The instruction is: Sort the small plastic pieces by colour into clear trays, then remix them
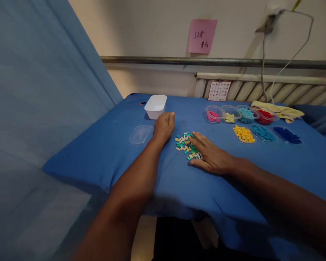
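"Pieces (pixel 182 143), green, yellow and white, lie loose on the blue cloth (pixel 119 163). Take them as the clock's centre. Where are the hands?"

"The right hand (pixel 210 154) is spread at four o'clock, palm down, fingers over the heap's edge. The left hand (pixel 164 127) is at ten, fingers curled in; I can't tell if anything is inside."

"And the room around them?"

"Towards eleven is the tub (pixel 155 111), white, close beyond the left hand. The lid (pixel 140 135), clear and flat, is between nine and ten. Past it, bare cloth runs to the slanting left edge. There's a bare strip at twelve too, between the tub and the pink pot (pixel 214 106)."

"How about the right?"

"Tighter. Four pots stand in a rear row, from the pink pot at one o'clock to the red pot (pixel 275 118) past two. Three more stand in front, from the yellow pot (pixel 247 141) to the navy pot (pixel 291 142) near three. Cloth is open between that front row and the right forearm. The near edge drops away at six."

"What's hard to see?"

"Some pieces are under the right hand, and the left hand's palm is hidden. The lid's outline is faint. A dark scrap (pixel 142 103) left of the tub is too small to name. Both forearms run out of view, and the curtain (pixel 57 72) at nine is cut off."
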`<state>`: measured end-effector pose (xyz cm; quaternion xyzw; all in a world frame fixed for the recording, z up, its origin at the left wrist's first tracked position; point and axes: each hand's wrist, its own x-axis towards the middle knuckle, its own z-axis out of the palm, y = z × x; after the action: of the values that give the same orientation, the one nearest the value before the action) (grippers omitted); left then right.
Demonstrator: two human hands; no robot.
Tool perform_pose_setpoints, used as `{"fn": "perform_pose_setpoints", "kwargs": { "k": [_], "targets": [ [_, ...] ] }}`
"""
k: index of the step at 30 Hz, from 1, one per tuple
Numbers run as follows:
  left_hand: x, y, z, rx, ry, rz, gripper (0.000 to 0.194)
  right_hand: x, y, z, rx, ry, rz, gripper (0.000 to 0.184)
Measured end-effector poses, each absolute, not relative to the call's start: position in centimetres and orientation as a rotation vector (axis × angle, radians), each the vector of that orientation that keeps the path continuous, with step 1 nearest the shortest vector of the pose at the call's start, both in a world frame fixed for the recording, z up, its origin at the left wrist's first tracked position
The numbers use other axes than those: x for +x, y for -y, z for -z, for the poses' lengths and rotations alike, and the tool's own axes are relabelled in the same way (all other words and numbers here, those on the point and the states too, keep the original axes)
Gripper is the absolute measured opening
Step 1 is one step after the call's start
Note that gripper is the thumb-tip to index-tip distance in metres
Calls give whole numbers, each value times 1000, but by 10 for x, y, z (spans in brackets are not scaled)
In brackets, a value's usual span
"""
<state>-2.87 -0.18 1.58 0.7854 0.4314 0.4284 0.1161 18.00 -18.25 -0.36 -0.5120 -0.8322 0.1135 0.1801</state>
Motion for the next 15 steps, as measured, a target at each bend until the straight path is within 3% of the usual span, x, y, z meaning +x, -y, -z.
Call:
{"fn": "perform_pose_setpoints", "kwargs": {
  "k": [4,10,15],
  "targets": [
    [-31,1,-17,2314,-1250,-1264,46,156,150,0,-1440,2326,-332,98],
    [-35,1,-17,2277,-1286,-1279,28,177,147,-15,-1369,2081,-303,68],
    [-40,1,-15,2291,-1366,-1214,28,233,182,-15,-1506,1886,-204,46]
  ]
}}
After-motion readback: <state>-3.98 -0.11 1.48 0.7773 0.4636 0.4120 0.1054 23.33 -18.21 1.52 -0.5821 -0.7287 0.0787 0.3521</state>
